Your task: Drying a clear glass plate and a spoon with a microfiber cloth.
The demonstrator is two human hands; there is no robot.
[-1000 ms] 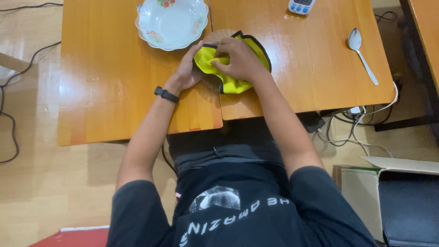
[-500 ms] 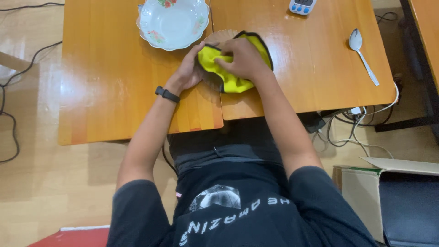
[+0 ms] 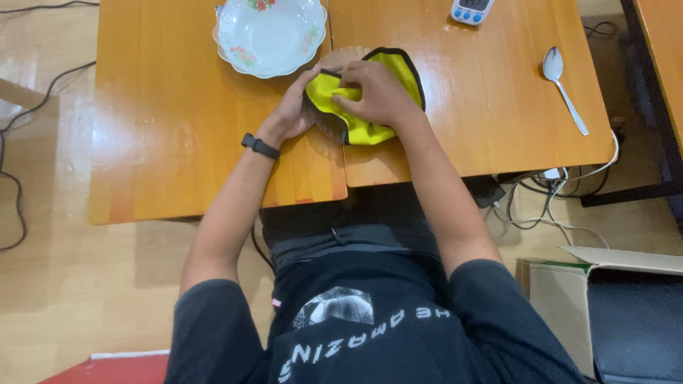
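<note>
1. The right hand [image 3: 377, 92] lies palm down on a yellow cloth [image 3: 359, 128] with a black edge, its fingers curled and pressing the fabric against a clear glass plate [image 3: 329, 126].
2. The left hand [image 3: 295, 107] grips the plate's left rim, thumb and fingers wrapped around the edge where the cloth folds over it.
3. The plate sits near the middle of the orange wooden table [image 3: 178, 142], just at the seam where two tabletops meet; only slivers of its ribbed rim show above and below the cloth, so whether it lies flat or is tipped up slightly is hard to tell.
4. A black wristband [image 3: 259, 146] circles the left wrist.
5. A white bowl [image 3: 269, 35] with a scalloped rim and small flower prints stands just beyond the left hand, close to the plate but apparently not touching it.
6. A metal spoon [image 3: 562, 84] lies well apart on the right side of the table, bowl end away from the person.
7. A small white and blue digital timer [image 3: 470, 8] sits at the far edge of the table, cut off by the top of the frame.
8. Below the table's right corner, white and black cables [image 3: 548, 203] trail across the floor, and an open cardboard box [image 3: 569, 299] stands beside the person's right arm.
</note>
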